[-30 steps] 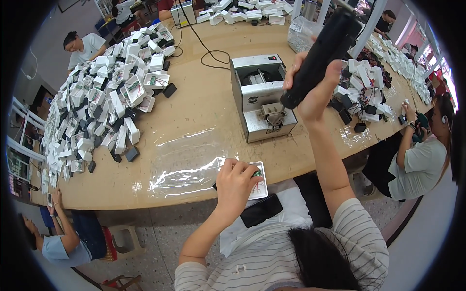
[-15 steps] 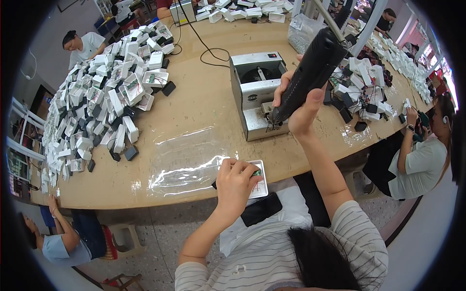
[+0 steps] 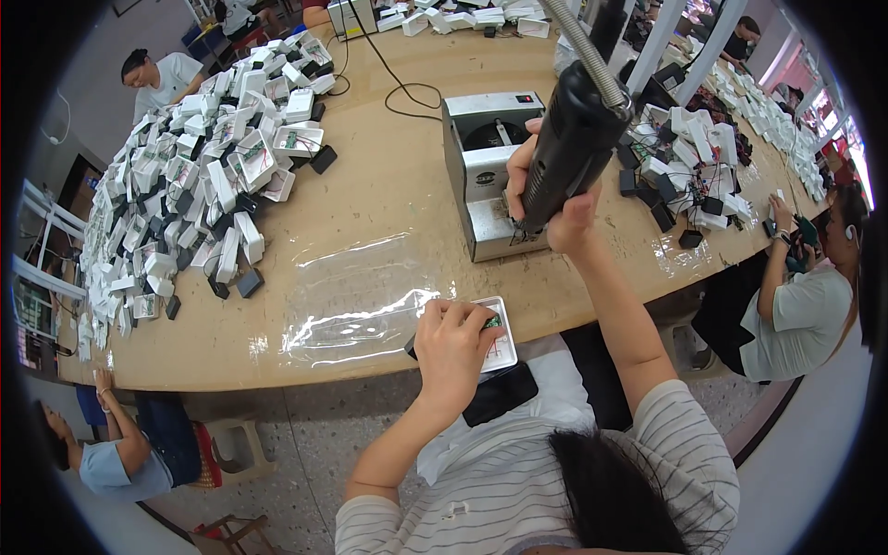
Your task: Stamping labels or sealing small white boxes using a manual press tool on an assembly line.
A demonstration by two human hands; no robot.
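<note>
While speckled flooring (image 3: pixel 324 427) borders a cluttered table (image 3: pixel 342 199), left fingers (image 3: pixel 459 314) grip a case (image 3: pixel 501 348), right fingers (image 3: pixel 520 170) a tool (image 3: pixel 572 139).

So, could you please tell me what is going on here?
The person's right hand grips a black handheld tool, its lower end appearing over a metal machine; whether they touch is unclear. The left hand rests on an open white case, with a green circuit board inside, at the table's near edge. White cases lie heaped to the left.
</note>
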